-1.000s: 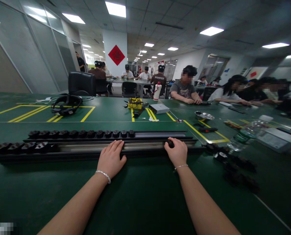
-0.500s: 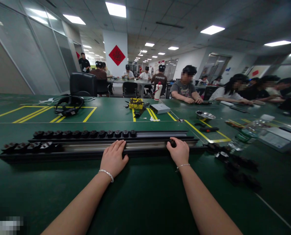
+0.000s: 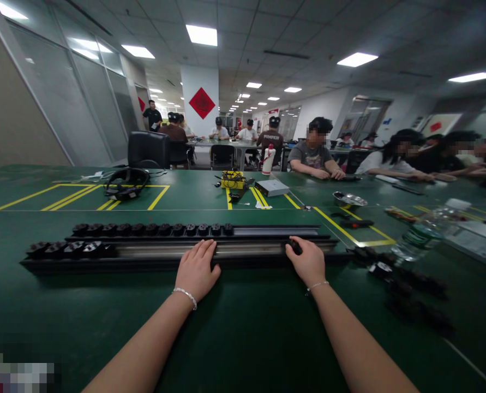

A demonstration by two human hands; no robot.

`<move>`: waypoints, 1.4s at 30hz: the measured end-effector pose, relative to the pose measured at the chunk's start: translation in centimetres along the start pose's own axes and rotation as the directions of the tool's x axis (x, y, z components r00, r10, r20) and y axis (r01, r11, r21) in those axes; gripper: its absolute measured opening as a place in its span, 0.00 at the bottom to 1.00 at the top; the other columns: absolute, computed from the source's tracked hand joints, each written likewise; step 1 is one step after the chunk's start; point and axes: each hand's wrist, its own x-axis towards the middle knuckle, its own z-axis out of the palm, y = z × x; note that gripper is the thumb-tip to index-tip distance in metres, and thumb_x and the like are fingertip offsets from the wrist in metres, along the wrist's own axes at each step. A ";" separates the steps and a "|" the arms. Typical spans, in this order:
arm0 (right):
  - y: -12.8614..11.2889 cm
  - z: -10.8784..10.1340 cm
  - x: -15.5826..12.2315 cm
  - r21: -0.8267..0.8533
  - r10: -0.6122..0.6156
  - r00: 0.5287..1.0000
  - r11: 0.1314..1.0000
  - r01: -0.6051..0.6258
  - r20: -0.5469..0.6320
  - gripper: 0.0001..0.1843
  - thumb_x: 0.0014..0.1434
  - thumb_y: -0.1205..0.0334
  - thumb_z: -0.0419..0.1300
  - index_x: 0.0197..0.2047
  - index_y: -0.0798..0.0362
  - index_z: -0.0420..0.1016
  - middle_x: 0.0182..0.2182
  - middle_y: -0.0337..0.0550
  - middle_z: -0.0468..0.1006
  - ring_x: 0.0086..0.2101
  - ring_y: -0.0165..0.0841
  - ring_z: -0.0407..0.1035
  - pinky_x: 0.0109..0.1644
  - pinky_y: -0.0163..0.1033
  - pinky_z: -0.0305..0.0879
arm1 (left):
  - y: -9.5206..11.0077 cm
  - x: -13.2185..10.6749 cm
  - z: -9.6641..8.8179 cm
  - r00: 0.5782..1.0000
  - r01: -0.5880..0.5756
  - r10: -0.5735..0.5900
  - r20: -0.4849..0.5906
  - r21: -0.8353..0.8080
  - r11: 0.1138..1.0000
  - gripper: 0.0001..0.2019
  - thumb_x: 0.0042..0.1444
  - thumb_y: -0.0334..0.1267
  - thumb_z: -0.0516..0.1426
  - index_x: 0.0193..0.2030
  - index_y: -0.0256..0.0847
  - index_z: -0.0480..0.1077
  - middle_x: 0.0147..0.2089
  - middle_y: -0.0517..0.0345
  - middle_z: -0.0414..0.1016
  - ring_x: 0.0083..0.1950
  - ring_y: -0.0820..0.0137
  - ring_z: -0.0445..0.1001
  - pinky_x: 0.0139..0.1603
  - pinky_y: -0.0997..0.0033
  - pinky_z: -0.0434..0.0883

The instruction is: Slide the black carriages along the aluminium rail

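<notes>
1. Your left hand (image 3: 197,270) lies flat with the fingers stretched out and slightly spread. The fingertips rest on the near rail (image 3: 144,252), probably to pin it against the green table (image 3: 243,333).
2. Your right hand (image 3: 308,263) is curled, its fingers closed over a small black part (image 3: 295,245) that sits at the rail's silver channel. How the thumb grips it underneath is hidden.
3. That near rail runs crosswise right in front of you, with both hands on its middle stretch. A short group of black modules (image 3: 66,249) is seated at its left end, and the channel between them and your hands looks bare.
4. Just behind it and parallel lies the far rail (image 3: 275,231). A longer row of modules (image 3: 153,229) fills its left half, packed side by side.
5. Loose black pieces (image 3: 410,286) lie scattered on the table to your right, within easy reach of that hand. A clear water bottle (image 3: 423,232) lies on its side beyond them.
6. Other people sit at the far edge of the table, well apart from your hands.
</notes>
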 end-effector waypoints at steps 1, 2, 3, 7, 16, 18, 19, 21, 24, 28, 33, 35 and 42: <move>-0.1 0.0 0.0 -0.008 0.003 1.000 1.000 -0.003 -0.009 0.19 0.51 0.53 0.52 0.43 0.52 0.74 0.38 0.46 0.77 0.40 0.38 0.68 0.47 0.42 0.60 | 0.0 0.0 0.0 1.000 0.002 -0.002 0.000 0.001 1.000 0.26 0.51 0.41 0.49 0.58 0.42 0.59 0.62 0.59 0.60 0.63 0.65 0.54 0.58 0.61 0.56; -0.1 -0.1 0.0 -0.016 0.005 1.000 1.000 -0.005 -0.011 0.19 0.51 0.53 0.52 0.43 0.52 0.74 0.38 0.46 0.77 0.40 0.38 0.68 0.46 0.42 0.60 | 0.0 0.0 0.0 1.000 0.006 -0.006 0.001 0.002 1.000 0.26 0.51 0.41 0.49 0.58 0.43 0.59 0.62 0.59 0.60 0.63 0.65 0.54 0.58 0.61 0.56; -0.2 -0.1 0.0 -0.025 0.006 1.000 1.000 -0.007 -0.008 0.19 0.51 0.53 0.52 0.43 0.52 0.74 0.38 0.46 0.77 0.40 0.38 0.69 0.46 0.42 0.60 | 0.0 0.0 0.0 1.000 0.010 -0.010 0.002 0.002 1.000 0.26 0.51 0.41 0.49 0.58 0.43 0.59 0.62 0.58 0.60 0.63 0.65 0.54 0.58 0.61 0.56; -0.3 -0.4 0.1 -0.041 0.020 1.000 0.999 -0.019 0.013 0.19 0.51 0.53 0.52 0.42 0.52 0.74 0.37 0.46 0.77 0.40 0.38 0.69 0.46 0.42 0.60 | 0.1 0.0 -0.1 1.000 0.013 -0.013 0.005 0.001 1.000 0.26 0.51 0.41 0.49 0.58 0.43 0.59 0.61 0.58 0.60 0.63 0.64 0.54 0.58 0.61 0.56; -0.3 -0.6 0.2 -0.018 0.024 0.998 1.000 -0.023 0.049 0.19 0.50 0.53 0.52 0.43 0.52 0.73 0.37 0.45 0.77 0.39 0.38 0.69 0.46 0.42 0.61 | 0.2 0.0 -0.4 0.999 0.024 -0.024 0.031 -0.006 1.000 0.26 0.52 0.41 0.49 0.59 0.43 0.59 0.62 0.58 0.59 0.63 0.64 0.54 0.59 0.61 0.56; -0.2 -0.6 0.2 -0.014 0.006 1.000 1.000 -0.005 0.031 0.19 0.50 0.53 0.52 0.42 0.52 0.74 0.38 0.45 0.77 0.40 0.38 0.69 0.47 0.43 0.60 | 0.2 0.0 -0.5 0.999 0.026 -0.026 0.038 -0.012 1.000 0.26 0.51 0.41 0.49 0.59 0.44 0.59 0.62 0.58 0.60 0.63 0.64 0.54 0.59 0.60 0.56; -0.1 -0.5 0.3 -0.013 -0.003 1.000 1.000 0.003 0.020 0.19 0.50 0.53 0.52 0.41 0.52 0.74 0.39 0.45 0.77 0.40 0.38 0.69 0.48 0.44 0.59 | 0.2 0.0 -0.5 0.999 0.029 -0.029 0.041 -0.014 0.999 0.26 0.51 0.41 0.49 0.59 0.44 0.59 0.62 0.58 0.60 0.63 0.64 0.54 0.59 0.60 0.56; 0.0 -0.5 0.3 -0.011 -0.012 1.000 1.000 0.013 0.008 0.18 0.50 0.52 0.52 0.40 0.51 0.74 0.39 0.45 0.76 0.41 0.38 0.68 0.49 0.45 0.59 | 0.2 0.0 -0.5 0.998 0.034 -0.034 0.045 -0.015 0.999 0.26 0.51 0.41 0.49 0.59 0.44 0.59 0.62 0.58 0.60 0.63 0.64 0.54 0.59 0.60 0.56; 0.3 -0.5 0.4 -0.008 -0.009 1.000 1.000 0.009 0.021 0.18 0.50 0.52 0.52 0.40 0.51 0.74 0.39 0.45 0.77 0.41 0.38 0.69 0.49 0.45 0.59 | 0.2 0.0 -0.5 0.999 0.030 -0.030 0.041 -0.008 1.000 0.25 0.52 0.41 0.49 0.59 0.45 0.59 0.62 0.58 0.60 0.63 0.64 0.54 0.59 0.61 0.56; 0.4 -0.6 0.5 -0.004 0.003 0.998 1.000 -0.003 0.055 0.18 0.50 0.52 0.53 0.40 0.52 0.74 0.38 0.46 0.77 0.41 0.38 0.69 0.49 0.43 0.59 | 0.2 0.0 -0.4 0.999 0.028 -0.028 0.036 -0.001 1.000 0.25 0.51 0.41 0.49 0.59 0.45 0.59 0.62 0.58 0.60 0.63 0.64 0.54 0.59 0.60 0.56; 0.4 -0.5 0.6 -0.004 -0.004 0.999 1.000 0.004 0.047 0.18 0.50 0.53 0.52 0.40 0.52 0.74 0.38 0.45 0.77 0.40 0.38 0.69 0.48 0.43 0.60 | 0.0 0.0 -0.1 1.000 0.021 -0.021 0.021 0.001 1.000 0.26 0.52 0.41 0.49 0.59 0.43 0.59 0.62 0.58 0.60 0.63 0.64 0.54 0.59 0.60 0.56; 0.4 -0.4 0.6 -0.010 -0.007 0.999 1.000 0.008 0.032 0.18 0.50 0.53 0.52 0.40 0.52 0.74 0.37 0.45 0.77 0.39 0.38 0.69 0.47 0.43 0.60 | 0.0 0.0 -0.1 1.000 0.012 -0.012 0.012 0.003 1.000 0.25 0.52 0.40 0.49 0.59 0.43 0.59 0.62 0.59 0.60 0.63 0.65 0.54 0.59 0.60 0.56; 0.6 -0.6 0.6 0.011 0.002 0.999 1.000 -0.003 0.035 0.18 0.49 0.53 0.52 0.40 0.51 0.74 0.36 0.44 0.77 0.37 0.37 0.70 0.45 0.42 0.62 | 0.1 0.0 -0.3 0.999 0.020 -0.020 0.026 0.001 1.000 0.26 0.52 0.41 0.48 0.59 0.43 0.58 0.62 0.58 0.59 0.63 0.64 0.53 0.59 0.60 0.55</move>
